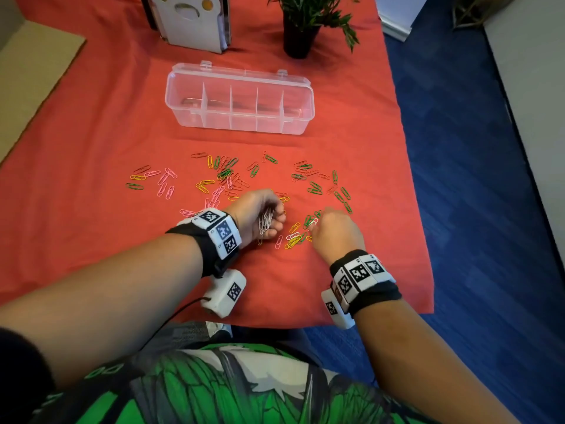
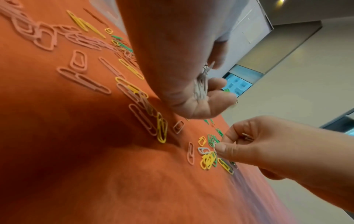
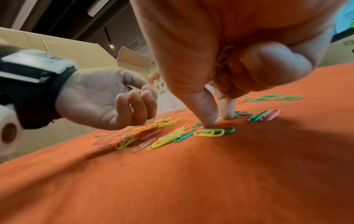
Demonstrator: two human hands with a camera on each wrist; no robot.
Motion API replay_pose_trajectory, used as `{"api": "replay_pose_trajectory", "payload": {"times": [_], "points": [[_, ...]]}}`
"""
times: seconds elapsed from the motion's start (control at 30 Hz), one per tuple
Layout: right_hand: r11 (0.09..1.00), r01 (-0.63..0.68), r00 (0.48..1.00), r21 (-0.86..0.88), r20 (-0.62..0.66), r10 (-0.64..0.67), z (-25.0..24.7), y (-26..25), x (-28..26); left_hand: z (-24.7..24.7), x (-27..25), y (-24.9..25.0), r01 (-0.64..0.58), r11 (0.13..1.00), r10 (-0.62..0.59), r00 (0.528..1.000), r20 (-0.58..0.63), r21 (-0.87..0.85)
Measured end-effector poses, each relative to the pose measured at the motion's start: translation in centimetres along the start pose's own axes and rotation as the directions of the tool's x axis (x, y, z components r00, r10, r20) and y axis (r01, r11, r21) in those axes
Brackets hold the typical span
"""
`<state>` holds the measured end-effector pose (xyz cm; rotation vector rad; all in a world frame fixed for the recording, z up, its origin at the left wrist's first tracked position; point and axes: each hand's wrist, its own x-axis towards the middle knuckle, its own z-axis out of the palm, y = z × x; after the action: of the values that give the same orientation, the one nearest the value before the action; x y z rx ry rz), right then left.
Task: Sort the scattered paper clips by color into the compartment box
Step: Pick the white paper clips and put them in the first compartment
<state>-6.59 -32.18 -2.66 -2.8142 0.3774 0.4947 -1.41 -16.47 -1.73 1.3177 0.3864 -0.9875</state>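
Left hand: the left hand (image 1: 260, 214) is cupped, fingers curled round a bundle of white wire paper clips (image 1: 266, 221), low over the red cloth (image 1: 91, 148).
Right hand: the right hand (image 1: 334, 232) has thumb and forefinger pinched onto a white clip (image 1: 313, 222) in the near cluster.
Scattered clips: pink, yellow, green and red paper clips (image 1: 226, 175) lie across the cloth's middle.
Box: the clear plastic compartment box (image 1: 240, 101), lid open, stands beyond the clips.
Far edge: a potted plant (image 1: 301, 22) and a white holder (image 1: 195, 19).

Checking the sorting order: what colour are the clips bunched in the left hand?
White, a bunch of clips held in the left hand; clearest in the head view.
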Motion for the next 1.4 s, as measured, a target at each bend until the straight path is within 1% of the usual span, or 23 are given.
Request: {"api": "replay_pose_trajectory", "payload": {"times": [0.07, 0.1, 0.13, 0.2, 0.23, 0.27, 0.33, 0.4, 0.57, 0.67, 0.77, 0.83, 0.9, 0.93, 0.97, 1.03, 1.07, 1.1, 1.13, 1.17, 1.2, 1.27, 1.4], "points": [[0.999, 0.031, 1.0, -0.019, 0.0, -0.031, 0.1, -0.5, 0.0, 0.4, 0.3, -0.5, -0.067, 0.989, 0.071, 0.997, -0.032, 0.129], [0.999, 0.034, 0.999, -0.02, 0.003, -0.034, 0.2, -0.7, 0.0, 0.5, 0.5, -0.8, -0.127, 0.95, 0.145, 0.988, -0.045, 0.284], [1.0, 0.026, 1.0, -0.015, 0.01, -0.026, 0.1, -0.9, 0.1, 0.4, 0.8, -1.2, -0.19, 0.849, 0.235, 0.971, -0.031, 0.492], [1.0, -0.005, 1.0, 0.004, 0.018, 0.005, 0.0, -0.9, 0.3, 0.3, 1.2, -1.7, -0.271, 0.497, 0.355, 0.93, 0.091, 0.824], [1.0, -0.021, 1.0, 0.013, 0.017, 0.021, -0.1, -0.9, 0.3, 0.3, 1.1, -1.9, -0.281, 0.323, 0.378, 0.914, 0.149, 0.904], [0.999, -0.03, 0.999, 0.02, 0.013, 0.03, -0.2, -0.9, 0.3, 0.3, 1.1, -2.0, -0.293, 0.201, 0.396, 0.897, 0.196, 0.935], [1.0, -0.02, 1.0, 0.007, 0.01, 0.02, -0.3, -0.9, 0.3, 0.5, 1.2, -2.5, -0.317, 0.054, 0.43, 0.863, 0.264, 0.947], [0.999, 0.01, 1.0, -0.036, 0.014, -0.009, -0.3, -1.0, 0.1, 0.6, 1.2, -2.9, -0.326, -0.007, 0.438, 0.849, 0.296, 0.945], [0.999, 0.007, 0.999, -0.04, 0.044, -0.005, -0.6, -0.7, 0.0, 0.6, 1.2, -2.7, -0.3, -0.069, 0.381, 0.874, 0.303, 0.952], [1.0, 0.001, 1.0, -0.028, 0.021, 0.0, -0.6, -0.4, -0.2, 0.4, 1.4, -2.8, -0.329, -0.118, 0.383, 0.856, 0.348, 0.937], [0.994, 0.055, 0.998, -0.096, 0.008, -0.054, -0.2, -0.7, -0.4, 0.7, 1.4, -3.1, -0.317, -0.185, 0.39, 0.845, 0.365, 0.93], [0.989, 0.083, 0.997, -0.121, 0.014, -0.082, 0.0, -0.9, -0.4, 0.8, 1.3, -3.0, -0.306, -0.201, 0.392, 0.845, 0.363, 0.93], [0.994, 0.062, 0.998, -0.087, 0.007, -0.061, 0.1, -0.9, -0.1, 0.8, 1.3, -2.9, -0.316, -0.151, 0.391, 0.851, 0.35, 0.937], [0.998, 0.036, 0.999, -0.048, 0.002, -0.036, 0.0, -0.8, 0.2, 0.9, 1.2, -2.7, -0.317, -0.081, 0.394, 0.861, 0.322, 0.945], [1.0, 0.006, 1.0, -0.006, -0.002, -0.006, -0.2, -0.5, 0.5, 0.8, 1.2, -2.4, -0.305, 0.032, 0.392, 0.88, 0.268, 0.952], [0.998, -0.039, 0.999, 0.041, -0.007, 0.039, -0.6, 0.1, 1.0, 0.4, 0.8, -1.6, -0.259, 0.343, 0.348, 0.928, 0.134, 0.903], [0.998, -0.044, 0.999, 0.034, -0.011, 0.044, -0.7, 0.2, 1.2, 0.2, 0.6, -1.2, -0.239, 0.523, 0.294, 0.952, 0.09, 0.819], [0.999, -0.036, 0.999, 0.012, -0.017, 0.036, -0.8, 0.3, 1.2, -0.1, 0.4, -0.8, -0.211, 0.709, 0.235, 0.97, 0.058, 0.673], [1.0, -0.018, 1.0, -0.023, -0.022, 0.018, -0.8, 0.3, 1.2, -0.4, 0.1, -0.5, -0.173, 0.855, 0.184, 0.983, 0.026, 0.488], [0.998, 0.008, 1.0, -0.066, -0.024, -0.009, -0.8, 0.0, 1.2, -0.7, -0.3, -0.1, -0.131, 0.944, 0.136, 0.991, 0.006, 0.302], [0.993, 0.038, 0.999, -0.108, -0.02, -0.04, -0.7, -0.3, 1.1, -1.2, -0.7, 0.3, -0.098, 0.984, 0.097, 0.995, 0.012, 0.149], [0.979, 0.095, 0.995, -0.181, 0.0, -0.097, -0.5, -1.1, 1.0, -1.9, -1.3, 1.0, -0.055, 0.998, 0.055, 0.997, 0.057, -0.015], [0.947, 0.147, 0.989, -0.284, 0.014, -0.15, -0.5, -2.6, 1.1, -3.4, -1.6, 1.6, -0.017, 0.993, 0.022, 0.999, 0.045, -0.115]]}}
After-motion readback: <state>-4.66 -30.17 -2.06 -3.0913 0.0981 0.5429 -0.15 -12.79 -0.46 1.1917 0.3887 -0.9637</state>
